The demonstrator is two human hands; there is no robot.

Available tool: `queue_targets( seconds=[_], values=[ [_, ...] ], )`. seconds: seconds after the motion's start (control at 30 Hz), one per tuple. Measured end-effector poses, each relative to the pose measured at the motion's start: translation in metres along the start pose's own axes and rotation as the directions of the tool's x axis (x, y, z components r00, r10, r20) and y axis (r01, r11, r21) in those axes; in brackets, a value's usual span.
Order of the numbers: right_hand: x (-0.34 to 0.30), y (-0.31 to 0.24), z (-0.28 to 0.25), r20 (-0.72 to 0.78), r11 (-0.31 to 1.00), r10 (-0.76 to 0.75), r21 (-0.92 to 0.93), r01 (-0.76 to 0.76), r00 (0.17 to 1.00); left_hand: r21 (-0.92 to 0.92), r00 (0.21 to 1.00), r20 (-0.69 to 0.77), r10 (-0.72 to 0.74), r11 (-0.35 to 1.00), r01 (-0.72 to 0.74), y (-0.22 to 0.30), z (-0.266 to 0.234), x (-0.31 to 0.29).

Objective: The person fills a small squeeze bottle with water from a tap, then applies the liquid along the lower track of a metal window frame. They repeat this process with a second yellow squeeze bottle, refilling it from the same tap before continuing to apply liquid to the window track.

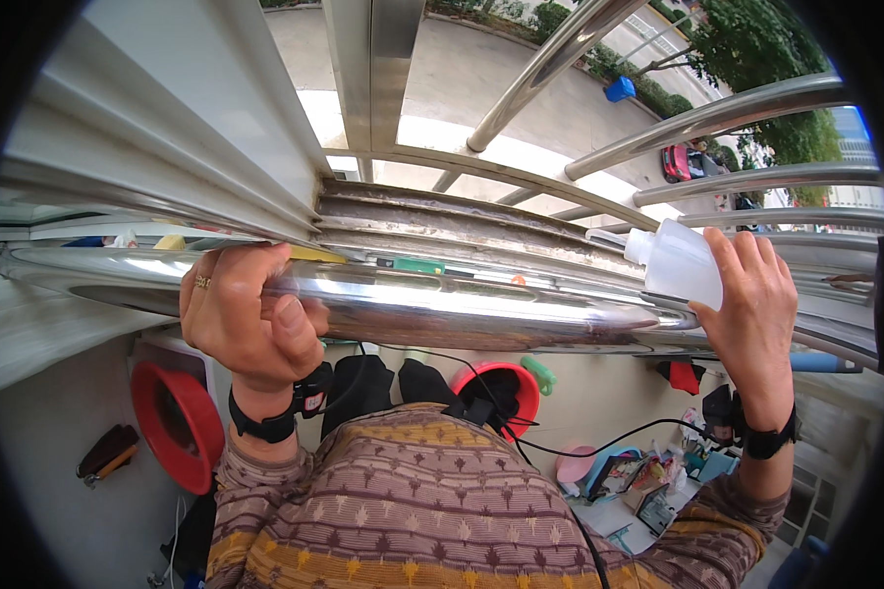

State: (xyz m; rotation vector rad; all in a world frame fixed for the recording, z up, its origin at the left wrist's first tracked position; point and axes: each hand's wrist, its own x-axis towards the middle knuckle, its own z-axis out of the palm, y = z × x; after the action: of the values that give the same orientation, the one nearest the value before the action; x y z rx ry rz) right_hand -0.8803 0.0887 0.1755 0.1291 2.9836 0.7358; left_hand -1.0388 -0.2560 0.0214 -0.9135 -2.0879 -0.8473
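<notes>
- Translucent white plastic bottle [686, 267]: smooth, rounded, narrow-nozzled, tipped leftward above the rail's right part.
- Right grip [753, 299]: wrapped around the bottle.
- Left grip [246, 309]: curled at the rail's left part, beside a flat yellow strip [316, 254]; I cannot tell what it clasps.
- Rail [481, 312]: thick, round, mirror-polished metal.
- Far side: grimy, ridged window track [462, 224], tubular metal bars [702, 130].
</notes>
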Motion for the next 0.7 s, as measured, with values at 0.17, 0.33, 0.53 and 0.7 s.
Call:
queue_targets(
  seconds=[0.17,0.33,0.53,0.7],
  values=[
    [-0.02,-0.015,-0.011,0.049,0.972,0.219,0.074,-0.222,0.974,-0.01,1.0,-0.011,-0.002,1.0,0.002,0.0,0.001,0.001],
    [-0.054,-0.034,-0.009,0.021,0.892,0.405,0.208,-0.401,0.914,-0.017,1.0,0.005,-0.015,1.0,0.015,0.002,-0.001,0.002],
    [-0.091,-0.039,0.001,0.03,0.771,0.616,0.18,-0.61,0.787,-0.007,1.0,-0.007,-0.018,1.0,0.018,0.003,0.0,0.005],
    [-0.107,-0.041,0.006,-0.008,0.749,0.658,0.114,-0.653,0.753,0.004,1.0,0.008,-0.019,1.0,0.019,0.003,-0.001,0.003]
  ],
)
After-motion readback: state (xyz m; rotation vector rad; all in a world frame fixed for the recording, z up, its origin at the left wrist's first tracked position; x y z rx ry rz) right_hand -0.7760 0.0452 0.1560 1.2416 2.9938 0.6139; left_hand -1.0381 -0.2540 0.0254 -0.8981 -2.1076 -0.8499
